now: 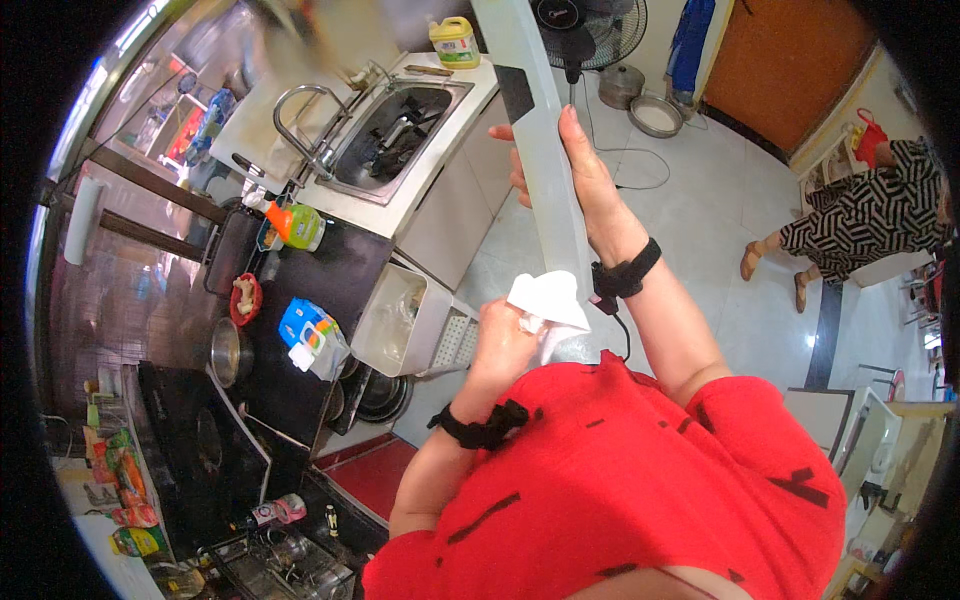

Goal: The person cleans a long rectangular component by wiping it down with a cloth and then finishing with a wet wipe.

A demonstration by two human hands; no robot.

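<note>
A long, narrow, pale panel (544,157) with a dark patch near its upper part stands on edge before me. My right hand (592,176) grips it, with the thumb at its right side and the fingertips showing beyond its left side. Lower down, my left hand (510,341) is closed on a white wipe or cloth (551,300), which lies against the panel's lower end. The covered fingers of my left hand cannot be seen. Both wrists wear black bands.
At left are a steel sink (401,139), a spray bottle (304,227), a wipes packet (313,337) and a pot (229,352) on the counter. A waste bin (397,319) stands beside it. A fan (592,30) is ahead; another person (870,214) is at right.
</note>
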